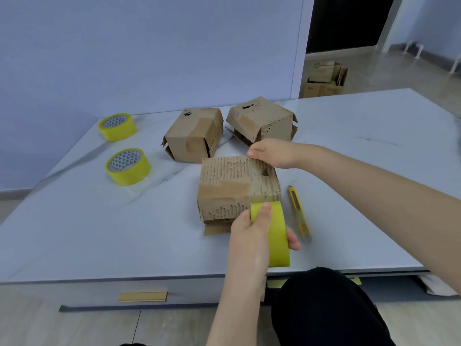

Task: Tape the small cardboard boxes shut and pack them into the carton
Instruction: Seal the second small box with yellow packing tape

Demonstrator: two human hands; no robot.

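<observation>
1. The small box [237, 186] sat on the surface [99, 221], with tape apparently started at its near top edge.
2. The left hand [252, 231], its grip clamped round the tape roll [277, 236], needed a taut, low pull.
3. The right hand [272, 154] steadied the far edge. Its fingers were hidden, so I could not tell its grip.

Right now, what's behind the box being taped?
Two small boxes: left box clear of it, right box. The right hand on the taped box's far edge hides the right box's lower front, so any gap there is unseen.
</observation>
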